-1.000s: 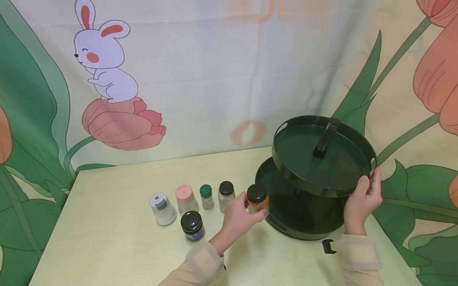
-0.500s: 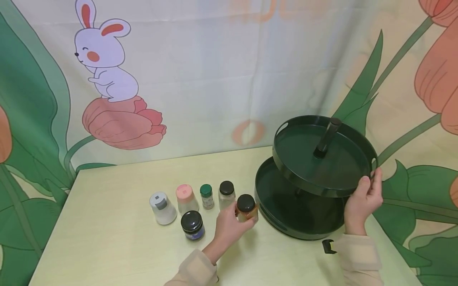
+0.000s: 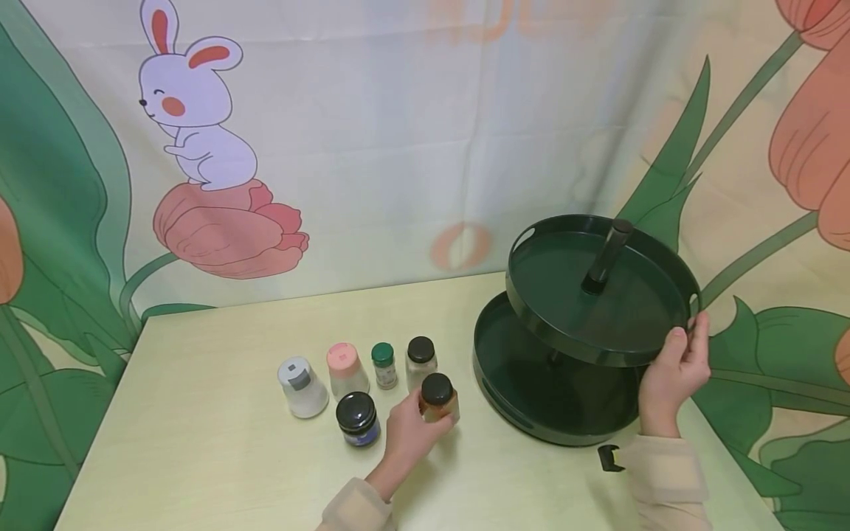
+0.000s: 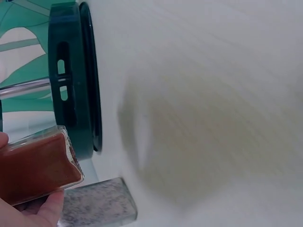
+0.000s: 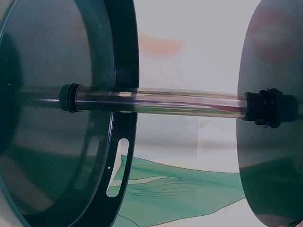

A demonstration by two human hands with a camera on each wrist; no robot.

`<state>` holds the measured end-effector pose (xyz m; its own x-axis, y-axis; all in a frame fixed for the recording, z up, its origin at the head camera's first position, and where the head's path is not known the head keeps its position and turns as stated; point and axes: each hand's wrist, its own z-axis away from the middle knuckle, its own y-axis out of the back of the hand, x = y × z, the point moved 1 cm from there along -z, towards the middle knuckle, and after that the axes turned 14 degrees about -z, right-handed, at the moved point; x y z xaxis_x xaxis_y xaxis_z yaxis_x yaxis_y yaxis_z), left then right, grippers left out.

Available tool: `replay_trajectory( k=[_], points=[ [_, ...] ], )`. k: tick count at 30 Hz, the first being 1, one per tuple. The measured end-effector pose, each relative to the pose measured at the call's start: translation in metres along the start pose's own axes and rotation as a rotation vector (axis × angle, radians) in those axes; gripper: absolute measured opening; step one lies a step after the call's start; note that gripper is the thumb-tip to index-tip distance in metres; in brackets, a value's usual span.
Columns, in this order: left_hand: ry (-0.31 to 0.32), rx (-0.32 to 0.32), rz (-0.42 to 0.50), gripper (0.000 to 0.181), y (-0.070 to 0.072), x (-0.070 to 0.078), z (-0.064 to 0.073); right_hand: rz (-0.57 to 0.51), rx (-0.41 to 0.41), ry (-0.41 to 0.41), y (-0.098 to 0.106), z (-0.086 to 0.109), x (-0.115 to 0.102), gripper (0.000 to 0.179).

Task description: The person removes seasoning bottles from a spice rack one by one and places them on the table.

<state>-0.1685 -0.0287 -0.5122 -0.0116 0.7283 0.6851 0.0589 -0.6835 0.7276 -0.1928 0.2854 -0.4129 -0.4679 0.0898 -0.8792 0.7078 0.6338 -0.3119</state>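
In the head view my left hand (image 3: 410, 434) grips a spice jar (image 3: 440, 402) with a black lid and reddish-brown contents. The left wrist view shows that jar (image 4: 40, 165) held off the table, its base tilted toward a jar with speckled grey contents (image 4: 102, 203). At the right stands a dark green two-tier round tray; its upper tier (image 3: 564, 295) is above the lower tier (image 3: 514, 383). My right hand (image 3: 672, 376) holds the upper tier's rim at the right, near a handle slot. A metal post (image 5: 161, 101) joins the tiers in the right wrist view.
Left of the held jar stand a black-lidded jar (image 3: 421, 365), a green-capped shaker (image 3: 384, 366), a pink-topped container (image 3: 347, 372), a grey-topped container (image 3: 303, 389) and a dark jar (image 3: 358, 419). A printed rabbit curtain (image 3: 372, 147) hangs behind the table (image 3: 199, 442).
My left hand has carried the spice jar left and nearer to me, away from above the lower tier's edge. My right hand and the tiered tray stay where they were.
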Motion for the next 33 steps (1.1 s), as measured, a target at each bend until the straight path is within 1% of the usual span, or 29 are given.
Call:
replay_trajectory(
  k=[10, 14, 19, 22, 24, 28, 31, 33],
  points=[
    [0.063, 0.037, 0.006, 0.038, -0.005, -0.013, -0.001, 0.009, 0.001, -0.009, 0.001, -0.001, 0.002, 0.043],
    [0.088, 0.069, 0.003, 0.037, -0.007, -0.017, -0.001, 0.006, 0.002, -0.007, 0.001, -0.001, 0.001, 0.043],
    [0.098, 0.114, -0.033, 0.042, -0.010, -0.025, -0.002, 0.000, 0.004, -0.002, -0.005, 0.007, -0.017, 0.043],
    [0.105, 0.123, -0.030, 0.043, -0.011, -0.029, -0.003, -0.002, 0.005, -0.005, -0.008, 0.012, -0.026, 0.044],
    [0.108, 0.124, -0.024, 0.043, -0.012, -0.031, -0.004, 0.000, 0.005, -0.006, -0.008, 0.011, -0.024, 0.044],
    [0.114, 0.120, -0.016, 0.045, -0.014, -0.034, -0.005, 0.016, 0.001, -0.001, -0.004, 0.006, -0.014, 0.044],
    [0.118, 0.125, -0.012, 0.045, -0.016, -0.035, -0.006, 0.028, 0.001, -0.005, -0.002, 0.002, -0.005, 0.043],
    [0.124, 0.134, -0.004, 0.045, -0.016, -0.036, -0.006, 0.032, 0.000, -0.010, -0.001, 0.001, -0.004, 0.043]
  ],
)
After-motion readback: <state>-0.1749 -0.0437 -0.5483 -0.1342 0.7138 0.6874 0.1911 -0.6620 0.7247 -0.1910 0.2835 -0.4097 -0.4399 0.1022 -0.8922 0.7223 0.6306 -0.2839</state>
